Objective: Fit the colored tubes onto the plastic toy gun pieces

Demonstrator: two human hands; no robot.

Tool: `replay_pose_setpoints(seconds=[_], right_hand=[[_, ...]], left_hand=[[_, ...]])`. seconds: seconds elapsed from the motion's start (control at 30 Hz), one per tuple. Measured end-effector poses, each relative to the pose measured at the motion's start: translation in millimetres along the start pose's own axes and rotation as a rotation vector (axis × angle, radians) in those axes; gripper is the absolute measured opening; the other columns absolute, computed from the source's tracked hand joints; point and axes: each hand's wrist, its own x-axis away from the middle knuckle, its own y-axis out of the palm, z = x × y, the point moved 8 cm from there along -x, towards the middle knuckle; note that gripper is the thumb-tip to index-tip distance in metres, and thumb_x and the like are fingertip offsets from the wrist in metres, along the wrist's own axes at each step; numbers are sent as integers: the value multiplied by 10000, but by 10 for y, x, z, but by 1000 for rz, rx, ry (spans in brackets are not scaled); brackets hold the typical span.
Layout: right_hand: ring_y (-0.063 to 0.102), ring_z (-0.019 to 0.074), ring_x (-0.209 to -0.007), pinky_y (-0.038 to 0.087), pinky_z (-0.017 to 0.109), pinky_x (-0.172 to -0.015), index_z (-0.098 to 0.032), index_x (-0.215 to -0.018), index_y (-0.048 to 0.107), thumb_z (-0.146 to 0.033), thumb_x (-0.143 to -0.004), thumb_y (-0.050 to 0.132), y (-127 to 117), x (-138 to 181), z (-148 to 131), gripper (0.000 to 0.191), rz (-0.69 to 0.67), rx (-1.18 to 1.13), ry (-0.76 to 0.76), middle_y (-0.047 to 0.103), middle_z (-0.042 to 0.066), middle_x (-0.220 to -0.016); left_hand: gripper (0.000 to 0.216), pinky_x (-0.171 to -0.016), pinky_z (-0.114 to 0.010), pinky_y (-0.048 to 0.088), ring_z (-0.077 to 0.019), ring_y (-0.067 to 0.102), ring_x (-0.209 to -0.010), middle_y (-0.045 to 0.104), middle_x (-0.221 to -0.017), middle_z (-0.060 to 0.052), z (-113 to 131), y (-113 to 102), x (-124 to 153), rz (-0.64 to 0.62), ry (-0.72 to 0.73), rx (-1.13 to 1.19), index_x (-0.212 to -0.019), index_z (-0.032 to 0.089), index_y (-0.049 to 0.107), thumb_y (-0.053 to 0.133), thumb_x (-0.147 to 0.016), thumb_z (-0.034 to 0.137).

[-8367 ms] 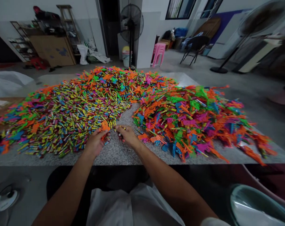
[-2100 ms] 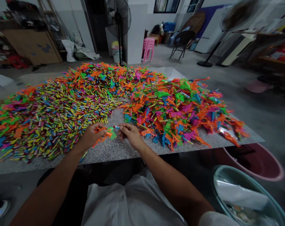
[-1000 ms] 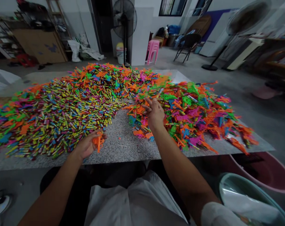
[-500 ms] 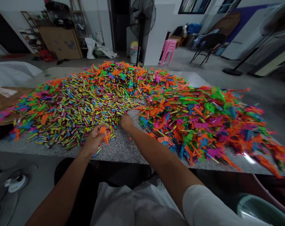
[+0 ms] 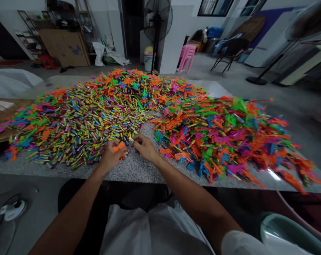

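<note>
At the near edge of the speckled counter (image 5: 139, 170), in the bare gap between two heaps: left hand (image 5: 111, 157) curled around an orange toy-gun piece (image 5: 119, 147), fingers clenched on it. Right hand (image 5: 145, 147) just beside, fingertips pinched on a small stick-like piece (image 5: 131, 139), too small to tell more. The two held parts nearly touching, tip toward the orange piece, seemingly mid-joining.

To the left, a broad heap of small coloured sticks (image 5: 78, 124), yellow, blue, green, pink, thick across that side of the counter, with loose flat gun shapes around its outer rim. To the right, a heap of coloured toy guns (image 5: 224, 134), orange, green, pink, blue, many apparently with a stick already fitted, spread up to the counter's right edge.

Judged by the heaps: a good share apparently assembled and lying on the right, yet a very large stock of loose sticks remaining on the left, so plenty of work left. One unit in hand at present, not yet laid with the rest.

Below right, the rim of a pale tub (image 5: 287, 233). Beyond the counter, a standing fan (image 5: 158, 17) and a pink stool (image 5: 186, 56) on the floor.
</note>
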Motion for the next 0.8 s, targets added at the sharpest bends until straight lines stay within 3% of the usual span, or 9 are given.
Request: replay_pose_setpoints(seconds=[0.17,0.27,0.4,0.6,0.8], right_hand=[[544,118,-618,433,220,-539,-218,-1030,619,-396,-911,676,-12,258,-127,222,-2,-73,-39,627,-27,-781],[530,112,-606,421,220,-532,-208,-1028,650,-404,-910,679,-74,281,-125,230,-23,-85,-37,627,-29,-773],[475,92,-527,390,217,-481,-200,-1037,682,-409,-900,677,-185,294,-152,250,-15,-144,-25,590,-52,-719],[478,89,-476,398,228,-430,-193,-1081,701,-446,-885,690,-179,390,-206,321,-81,-325,46,628,-41,-729],[488,81,-479,389,214,-433,-187,-1067,707,-487,-870,719,-160,451,-177,359,-123,-350,50,631,-43,-715]], left_hand=[[260,-552,-259,429,-160,618,-587,648,-744,50,39,231,-1,-193,40,-122,-1070,257,506,660,-875,335],[313,-559,-247,415,-154,594,-622,670,-794,28,158,334,9,-322,103,-92,-1179,247,575,640,-923,415],[348,-568,-233,403,-139,548,-621,643,-757,18,373,292,46,-354,142,-147,-1072,213,706,688,-902,516],[358,-504,-230,383,-141,468,-551,537,-599,28,724,302,229,-464,197,-278,-922,207,769,697,-881,555],[363,-540,-235,418,-154,505,-604,583,-649,8,779,336,244,-507,243,-332,-814,206,773,708,-864,559]])
